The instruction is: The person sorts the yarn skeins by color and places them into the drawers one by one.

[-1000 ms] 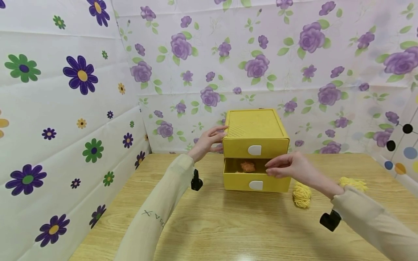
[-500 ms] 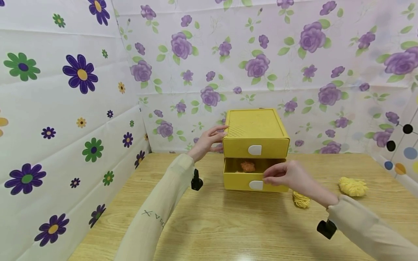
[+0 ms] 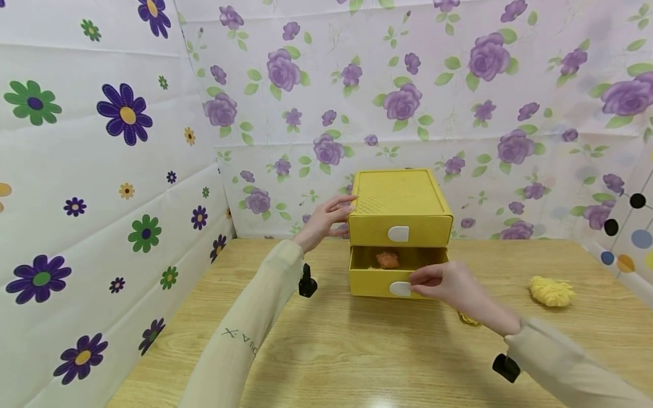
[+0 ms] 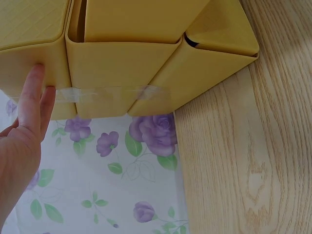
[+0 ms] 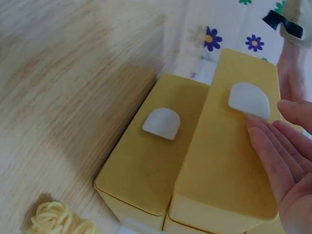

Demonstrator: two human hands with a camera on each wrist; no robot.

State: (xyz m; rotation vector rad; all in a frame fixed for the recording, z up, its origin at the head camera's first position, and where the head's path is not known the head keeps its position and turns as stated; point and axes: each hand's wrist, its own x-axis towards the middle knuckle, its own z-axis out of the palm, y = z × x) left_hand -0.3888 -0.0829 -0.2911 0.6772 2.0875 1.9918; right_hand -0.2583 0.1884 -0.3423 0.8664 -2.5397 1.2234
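Note:
A yellow drawer cabinet (image 3: 400, 192) stands at the back of the table. Its middle drawer (image 3: 374, 283) is pulled out, with a fuzzy orange clump (image 3: 388, 260) inside. My right hand (image 3: 451, 286) is at this drawer's front, fingertips beside the white handle (image 3: 399, 289). In the right wrist view the fingers look fairly straight, the thumb apart from them, and the handle (image 5: 249, 99) is not enclosed. My left hand (image 3: 323, 222) touches the cabinet's upper left side with extended fingers; the left wrist view shows a fingertip (image 4: 36, 73) against the side wall.
One yellow yarn bundle (image 3: 551, 291) lies on the wooden table (image 3: 316, 357) at the right. Another yarn bundle (image 3: 468, 319) is mostly behind my right hand. A closed bottom drawer (image 5: 151, 161) shows in the right wrist view. Flowered sheets (image 3: 306, 113) hang behind and at both sides.
My right hand has moved down and slightly left from the open drawer's right rim to its front beside the handle. The left hand and the drawer have stayed in place.

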